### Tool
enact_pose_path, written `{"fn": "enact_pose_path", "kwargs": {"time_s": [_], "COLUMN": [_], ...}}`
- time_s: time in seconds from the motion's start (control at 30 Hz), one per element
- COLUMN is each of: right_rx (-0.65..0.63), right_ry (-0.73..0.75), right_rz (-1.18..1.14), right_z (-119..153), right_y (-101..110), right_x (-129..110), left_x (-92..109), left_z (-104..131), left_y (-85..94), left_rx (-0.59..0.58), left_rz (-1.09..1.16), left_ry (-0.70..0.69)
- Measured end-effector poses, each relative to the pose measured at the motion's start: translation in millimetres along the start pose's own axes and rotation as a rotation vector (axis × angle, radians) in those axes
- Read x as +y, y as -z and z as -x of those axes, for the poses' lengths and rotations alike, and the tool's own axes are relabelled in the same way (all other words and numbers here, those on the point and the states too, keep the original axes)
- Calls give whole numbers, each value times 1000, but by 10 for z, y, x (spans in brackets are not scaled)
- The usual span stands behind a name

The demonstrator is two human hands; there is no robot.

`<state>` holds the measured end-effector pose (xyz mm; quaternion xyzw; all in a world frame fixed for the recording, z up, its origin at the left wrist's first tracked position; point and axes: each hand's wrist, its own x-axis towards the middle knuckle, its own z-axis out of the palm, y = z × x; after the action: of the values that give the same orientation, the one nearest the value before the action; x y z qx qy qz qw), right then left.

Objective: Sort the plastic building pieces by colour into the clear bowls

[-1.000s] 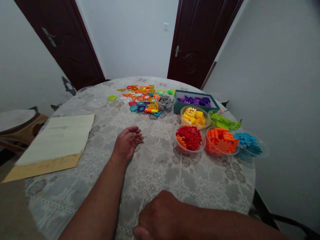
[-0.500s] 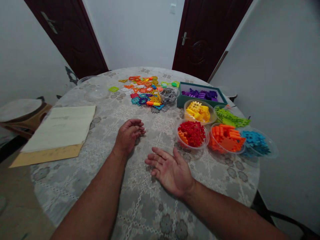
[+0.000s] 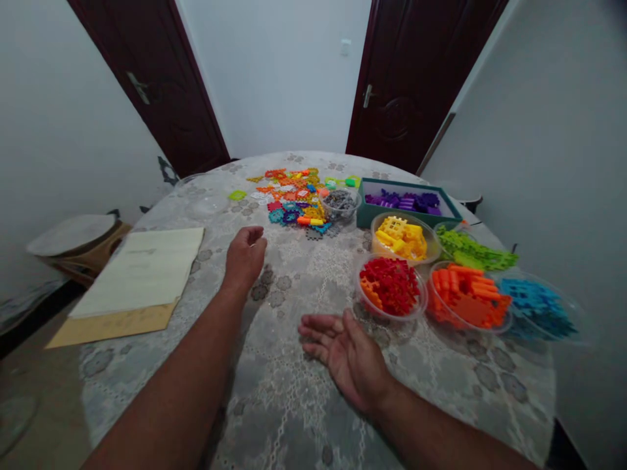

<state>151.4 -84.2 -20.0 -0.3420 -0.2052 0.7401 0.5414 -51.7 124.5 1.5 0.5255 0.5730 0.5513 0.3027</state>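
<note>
My left hand point(image 3: 245, 259) is over the patterned tablecloth point(image 3: 279, 391), its fingers partly curled and nothing visible in them. Ahead of it lies a mixed pile of coloured plastic building pieces point(image 3: 289, 196). With the palm turned inward and fingers stretched out, my right hand point(image 3: 347, 356) is empty. Closest to it stands a clear bowl of red pieces point(image 3: 392, 284), with a few orange ones among them. Around that are bowls of yellow pieces point(image 3: 401, 238), orange pieces point(image 3: 467, 297), green pieces point(image 3: 475, 248) and blue pieces point(image 3: 536, 307).
A green box point(image 3: 411, 219) holds purple pieces behind the bowls. Beside the pile sits a bowl of grey pieces point(image 3: 339, 202). Pale paper point(image 3: 142, 267) lies over brown card point(image 3: 112, 325) at the left edge. A stool point(image 3: 73, 235) stands left of the table.
The view has tilted up slightly, so the table sits lower. My left hand has moved away from the right one, toward the pile; my right hand stays near the bowls, palm turned more sideways.
</note>
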Motion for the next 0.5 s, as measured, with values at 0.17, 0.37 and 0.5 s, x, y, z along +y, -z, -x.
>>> {"fn": "enact_pose_path", "kwargs": {"time_s": [0.17, 0.37, 0.5], "right_rx": [-77, -316, -305], "right_ry": [216, 550, 523], "right_rz": [555, 806, 809], "right_z": [72, 6, -101], "right_y": [39, 115, 241], "right_x": [134, 228, 383], "left_x": [-110, -295, -328], "left_z": [-581, -1103, -1348], "left_y": [-167, -658, -979], "left_rx": [-33, -255, -329], "left_rz": [-149, -524, -583], "left_ry": [-252, -331, -300]}}
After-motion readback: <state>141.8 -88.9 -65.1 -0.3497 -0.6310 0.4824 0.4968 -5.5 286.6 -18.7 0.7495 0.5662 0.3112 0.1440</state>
